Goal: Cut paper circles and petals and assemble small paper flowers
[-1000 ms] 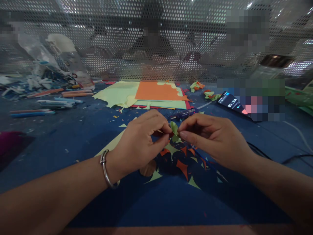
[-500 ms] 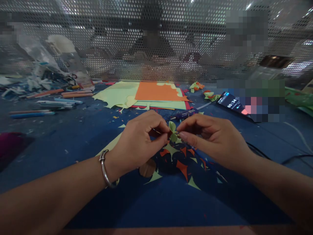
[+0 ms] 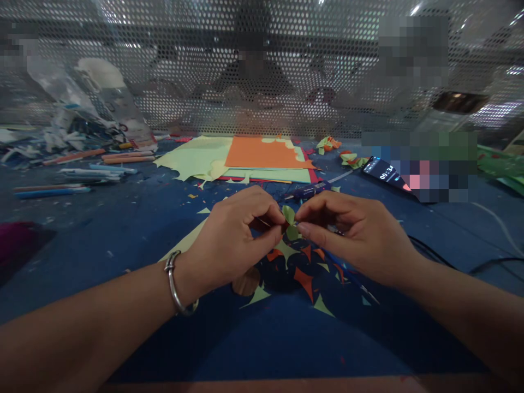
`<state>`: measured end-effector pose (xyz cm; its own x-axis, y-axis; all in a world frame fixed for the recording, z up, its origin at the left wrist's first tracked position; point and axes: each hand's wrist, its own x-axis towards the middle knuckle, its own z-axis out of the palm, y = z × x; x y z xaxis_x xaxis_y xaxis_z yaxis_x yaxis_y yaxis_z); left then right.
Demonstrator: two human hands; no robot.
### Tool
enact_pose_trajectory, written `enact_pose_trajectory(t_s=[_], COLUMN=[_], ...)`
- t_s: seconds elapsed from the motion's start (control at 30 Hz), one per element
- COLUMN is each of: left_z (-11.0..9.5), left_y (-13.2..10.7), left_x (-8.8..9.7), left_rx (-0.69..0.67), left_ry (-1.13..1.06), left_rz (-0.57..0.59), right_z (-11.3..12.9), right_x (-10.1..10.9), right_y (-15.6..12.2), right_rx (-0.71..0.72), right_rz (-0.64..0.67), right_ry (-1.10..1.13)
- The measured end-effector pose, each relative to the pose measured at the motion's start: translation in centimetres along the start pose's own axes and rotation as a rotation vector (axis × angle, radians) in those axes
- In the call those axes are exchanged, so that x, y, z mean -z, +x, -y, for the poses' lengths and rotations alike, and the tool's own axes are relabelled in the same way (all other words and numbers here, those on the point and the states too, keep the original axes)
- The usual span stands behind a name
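Note:
Between my two hands, in the middle of the view, is a small light-green paper piece with rounded petals (image 3: 291,232). My left hand (image 3: 245,234) pinches its left side between thumb and forefinger. From the right, my right hand (image 3: 347,229) grips its other edge with thumb and fingertips. The fingers partly hide where they touch it. Beneath the hands lie several green and orange paper scraps (image 3: 303,279). A round wooden disc (image 3: 246,281) rests beside my left wrist. Behind the fingers lies a dark purple glue gun (image 3: 308,190).
Orange paper (image 3: 262,153) and green sheets (image 3: 196,155) are stacked at the back. Folded green and orange paper flowers (image 3: 352,159) sit near a phone (image 3: 382,170). Pens (image 3: 53,190) and a clear bottle (image 3: 123,109) stand at left. A perforated metal panel (image 3: 184,65) closes the back.
The green petals have turned and tilted slightly between my fingertips, and my right fingers have come a little closer to my left. Both hands keep their pinch.

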<state>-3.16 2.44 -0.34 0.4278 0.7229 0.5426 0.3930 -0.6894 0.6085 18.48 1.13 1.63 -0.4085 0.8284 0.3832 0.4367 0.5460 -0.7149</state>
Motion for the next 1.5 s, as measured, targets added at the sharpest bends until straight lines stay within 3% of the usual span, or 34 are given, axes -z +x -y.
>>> enact_pose_trajectory(t_s=[0.77,1.17,1.27,1.37,1.5], left_z=[0.0,0.8,1.3,1.7,1.6], left_y=[0.1,0.5,0.9,1.1,1.9], left_x=[-0.1,0.0,0.1,0.2,0.1], left_rx=[0.071,0.277,0.307,0.331,0.365], left_ry=[-0.069,-0.133,-0.101,-0.074,0.011], left_rz=[-0.035,-0.167,-0.170,-0.156,-0.041], right_z=[0.0,-0.2,-0.3,-0.4,-0.3], right_x=[0.2,1.5,1.7,1.7,1.5], right_y=[0.0,0.3,0.2,-0.3,-1.2], right_rx=[-0.019,-0.101,-0.095,-0.089,-0.035], right_rz=[-0.071,-0.238,-0.205,-0.088,0.093], right_ry=[-0.098,-0.005,-0.055,-0.147,-0.229])
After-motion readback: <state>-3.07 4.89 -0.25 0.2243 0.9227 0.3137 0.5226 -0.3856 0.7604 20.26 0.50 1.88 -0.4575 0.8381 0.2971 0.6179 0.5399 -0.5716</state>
